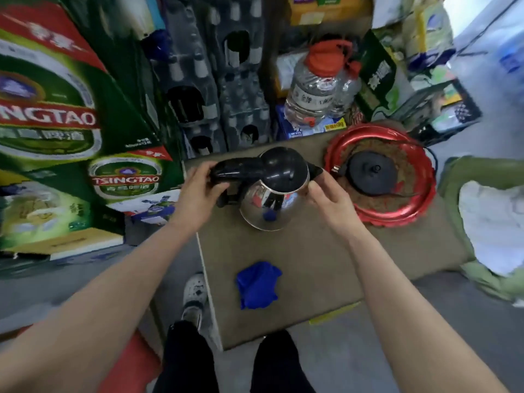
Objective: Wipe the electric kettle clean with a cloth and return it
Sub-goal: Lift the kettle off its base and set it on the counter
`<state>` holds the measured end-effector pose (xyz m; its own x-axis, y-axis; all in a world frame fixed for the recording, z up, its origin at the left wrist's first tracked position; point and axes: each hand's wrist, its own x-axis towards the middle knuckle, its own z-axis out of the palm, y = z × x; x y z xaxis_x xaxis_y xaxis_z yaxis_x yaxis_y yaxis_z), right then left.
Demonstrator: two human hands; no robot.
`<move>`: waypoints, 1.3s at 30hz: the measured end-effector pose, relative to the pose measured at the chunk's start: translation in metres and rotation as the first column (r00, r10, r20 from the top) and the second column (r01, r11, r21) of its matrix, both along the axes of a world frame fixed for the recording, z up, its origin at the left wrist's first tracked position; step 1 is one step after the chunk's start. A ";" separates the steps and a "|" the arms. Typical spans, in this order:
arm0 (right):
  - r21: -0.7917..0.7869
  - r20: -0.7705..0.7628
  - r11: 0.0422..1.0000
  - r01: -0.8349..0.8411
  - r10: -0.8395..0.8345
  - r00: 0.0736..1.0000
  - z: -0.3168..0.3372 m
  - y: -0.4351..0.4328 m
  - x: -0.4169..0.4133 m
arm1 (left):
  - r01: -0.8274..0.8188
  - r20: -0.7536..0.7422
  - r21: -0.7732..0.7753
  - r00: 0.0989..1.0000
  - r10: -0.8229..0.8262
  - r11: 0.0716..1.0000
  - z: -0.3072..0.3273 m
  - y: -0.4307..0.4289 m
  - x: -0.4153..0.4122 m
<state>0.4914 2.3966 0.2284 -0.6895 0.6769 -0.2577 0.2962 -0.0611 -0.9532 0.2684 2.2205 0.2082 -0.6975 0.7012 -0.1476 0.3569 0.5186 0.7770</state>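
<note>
Kettle (269,191): rounded mirror-steel body, black lid and handle, near the counter's (312,265) far edge. Left hand (198,188) clasps the handle; right hand (330,202), fingers loosely spread, touches the body beside the spout. Crumpled blue cloth (258,285) lies toward the near edge; black round base (371,173) sits on a red tray (419,205) at the far right corner.
</note>
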 end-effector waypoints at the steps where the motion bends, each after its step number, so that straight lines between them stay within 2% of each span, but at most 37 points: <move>1: -0.004 0.013 0.999 0.045 -0.045 0.999 -0.001 -0.006 0.000 | 0.050 -0.002 0.007 0.999 -0.050 0.999 -0.003 0.004 -0.007; 7: -0.021 -0.012 0.945 0.327 -0.327 0.945 -0.003 -0.056 0.001 | 0.295 0.019 -0.020 0.955 -0.295 0.955 -0.013 0.030 -0.037; 12: -0.022 -0.012 0.877 0.479 -0.480 0.877 -0.008 -0.088 0.006 | 0.424 0.055 -0.003 0.905 -0.423 0.906 -0.017 0.046 -0.035; 20: -0.077 0.020 0.808 0.584 -0.584 0.811 -0.028 -0.101 0.012 | 0.504 0.034 0.042 0.862 -0.505 0.863 -0.026 0.064 -0.034; 26: -0.092 0.038 0.788 0.608 -0.608 0.793 -0.040 -0.105 0.012 | 0.487 0.024 0.043 0.872 -0.489 0.872 -0.030 0.061 -0.031; 28: -0.080 0.136 0.756 0.649 -0.637 0.759 -0.052 -0.112 0.012 | 0.462 0.012 0.026 0.887 -0.462 0.887 -0.038 0.053 -0.029; 30: 0.044 0.351 0.731 0.681 -0.649 0.674 -0.062 -0.130 0.014 | 0.404 0.022 -0.010 0.915 -0.404 0.915 -0.051 0.037 -0.026; 32: 0.160 0.594 0.784 0.600 -0.562 0.575 -0.077 -0.156 0.017 | 0.368 0.093 -0.066 0.928 -0.362 0.927 -0.065 0.016 -0.019; 33: 0.169 0.704 0.831 0.530 -0.478 0.526 -0.084 -0.170 0.018 | 0.402 0.129 -0.100 0.912 -0.388 0.910 -0.071 0.004 -0.014; 36: 0.109 0.847 0.929 0.353 -0.273 0.456 -0.101 -0.199 0.016 | 0.633 0.190 -0.163 0.773 -0.606 0.757 -0.082 -0.017 -0.003; 37: 0.108 0.845 0.931 0.350 -0.271 0.460 -0.103 -0.200 0.015 | 0.695 0.202 -0.145 0.717 -0.667 0.704 -0.086 -0.018 -0.001; 39: 0.161 0.764 0.895 0.416 -0.379 0.522 -0.105 -0.195 0.016 | 0.787 0.208 -0.100 0.615 -0.760 0.609 -0.088 -0.015 0.007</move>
